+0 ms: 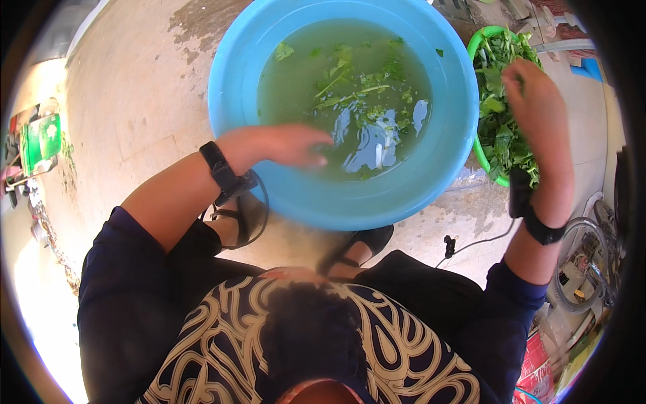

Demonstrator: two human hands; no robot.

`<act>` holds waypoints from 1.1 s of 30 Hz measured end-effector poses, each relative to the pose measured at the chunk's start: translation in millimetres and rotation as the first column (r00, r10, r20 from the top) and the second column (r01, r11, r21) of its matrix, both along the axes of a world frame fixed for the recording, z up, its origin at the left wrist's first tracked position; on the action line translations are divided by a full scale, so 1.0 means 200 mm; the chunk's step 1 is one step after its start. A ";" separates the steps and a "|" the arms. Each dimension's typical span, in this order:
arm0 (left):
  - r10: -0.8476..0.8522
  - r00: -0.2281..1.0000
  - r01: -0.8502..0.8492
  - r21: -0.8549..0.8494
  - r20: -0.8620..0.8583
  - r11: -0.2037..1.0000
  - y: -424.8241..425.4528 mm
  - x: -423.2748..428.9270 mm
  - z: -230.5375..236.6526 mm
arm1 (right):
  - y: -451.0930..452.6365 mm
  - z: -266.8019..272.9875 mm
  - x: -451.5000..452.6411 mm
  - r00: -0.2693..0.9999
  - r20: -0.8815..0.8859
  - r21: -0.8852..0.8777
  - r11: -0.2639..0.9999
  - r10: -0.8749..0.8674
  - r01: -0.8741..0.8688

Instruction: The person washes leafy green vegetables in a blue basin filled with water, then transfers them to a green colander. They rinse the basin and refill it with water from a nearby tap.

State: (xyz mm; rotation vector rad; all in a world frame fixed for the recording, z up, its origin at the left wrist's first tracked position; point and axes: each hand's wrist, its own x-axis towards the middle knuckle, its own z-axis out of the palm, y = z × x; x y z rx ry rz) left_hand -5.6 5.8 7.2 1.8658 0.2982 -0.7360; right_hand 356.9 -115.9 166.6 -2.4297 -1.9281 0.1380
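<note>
A large blue plastic basin (234,101) holds murky greenish water with loose leaves and stalks of leafy greens (363,93) in it. Over the basin's near left part, my left hand (298,145) hovers with thumb and fingers apart and nothing in it; it is slightly blurred. To the right of the basin stands a bright green plastic basket (484,157) heaped with leafy greens (497,121). My right hand (532,93) is above that heap with its fingers curled; whether it grips a stalk cannot be told. Both wrists wear black straps with small devices and cables.
My sandalled feet stand at the basin's near edge on the concrete floor (126,111). A cable with a small black connector (449,246) lies at the right. Further right is a bicycle wheel (580,265). A green box-like object (43,142) is at the far left.
</note>
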 end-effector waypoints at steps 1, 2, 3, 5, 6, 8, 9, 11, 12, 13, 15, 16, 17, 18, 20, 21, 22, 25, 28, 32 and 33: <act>-0.012 1.000 0.012 0.014 0.003 1.000 -0.01 0.02 0.00 | 0.04 -0.10 -0.10 0.984 -0.081 0.098 0.984 0.156 -0.148; -0.029 1.000 0.029 0.041 0.008 0.999 -0.01 0.02 0.00 | 0.06 -0.19 -0.19 0.977 -0.170 -0.030 0.991 0.126 -0.133; -0.044 0.999 0.043 0.067 0.021 0.997 -0.01 0.03 0.00 | 0.07 -0.29 -0.27 0.939 -0.280 -0.039 0.974 0.202 -0.222; -0.007 1.000 0.007 0.127 0.001 0.992 0.00 0.04 0.00 | 0.07 -0.49 -0.43 0.945 -0.264 -0.114 0.966 0.193 -0.230; 0.043 0.999 -0.038 0.162 -0.026 0.986 0.00 0.03 0.00 | 0.07 -0.56 -0.46 0.949 -0.276 -0.219 0.952 0.150 -0.214; 0.160 0.987 -0.153 0.248 -0.009 0.957 0.01 0.03 0.00 | 0.06 -0.68 -0.52 0.951 -0.309 -0.413 0.899 0.011 -0.145; 0.221 0.975 -0.222 0.294 0.036 0.930 0.00 0.03 0.01 | 0.06 -0.73 -0.56 0.937 -0.345 -0.467 0.876 -0.051 -0.124; 0.292 0.957 -0.278 0.317 0.005 0.907 0.00 0.02 0.03 | 0.04 -0.80 -0.64 0.900 -0.421 -0.536 0.832 -0.115 -0.144; 0.300 0.951 -0.267 0.297 -0.071 0.917 -0.01 0.03 0.04 | 0.04 -0.83 -0.69 0.879 -0.462 -0.549 0.816 -0.116 -0.181; 0.305 0.941 -0.258 0.274 -0.148 0.927 -0.01 0.03 0.05 | 0.04 -0.85 -0.75 0.860 -0.497 -0.559 0.801 -0.116 -0.215; 0.188 0.969 -0.157 0.189 -0.162 0.969 -0.01 0.04 0.07 | 0.02 -0.89 -0.87 0.802 -0.595 -0.549 0.759 -0.061 -0.350; 0.129 0.977 -0.105 0.144 -0.168 0.984 -0.01 0.04 0.07 | 0.02 -0.90 -0.94 0.774 -0.632 -0.563 0.711 -0.041 -0.422; 0.033 0.981 -0.008 0.128 -0.191 0.992 -0.01 0.04 0.07 | 0.01 -0.90 -0.99 0.743 -0.669 -0.570 0.659 -0.024 -0.491; -0.063 0.975 0.087 0.109 -0.212 0.990 -0.02 0.04 0.07 | 0.00 -0.90 -1.03 0.712 -0.702 -0.571 0.604 -0.008 -0.556; -0.200 0.953 0.226 0.094 -0.226 0.970 -0.04 0.04 0.05 | -0.01 -0.87 -1.08 0.645 -0.764 -0.560 0.482 0.014 -0.674; -0.243 0.945 0.269 0.100 -0.220 0.958 -0.05 0.04 0.04 | -0.02 -0.86 -1.08 0.670 -0.742 -0.571 0.485 0.041 -0.662; -0.298 0.924 0.328 0.098 -0.240 0.940 -0.06 0.04 0.03 | -0.03 -0.84 -1.08 0.694 -0.717 -0.584 0.485 0.067 -0.650; -0.430 0.876 0.458 0.098 -0.218 0.883 -0.05 0.06 0.04 | -0.05 -0.78 -1.02 0.742 -0.670 -0.664 0.446 0.002 -0.600; -0.145 0.952 0.129 -0.074 -0.269 0.989 0.07 0.08 0.14 | -0.06 -0.75 -0.93 0.690 -0.710 -0.647 0.514 -0.138 -0.563; 0.058 0.998 -0.059 -0.031 -0.026 0.998 0.35 0.13 0.44 | 0.00 -0.74 -0.69 0.703 -0.676 -0.553 0.782 -0.220 -0.287; 0.105 0.994 -0.104 -0.008 0.020 0.994 0.41 0.13 0.52 | 0.02 -0.73 -0.60 0.636 -0.705 -0.531 0.828 -0.314 -0.180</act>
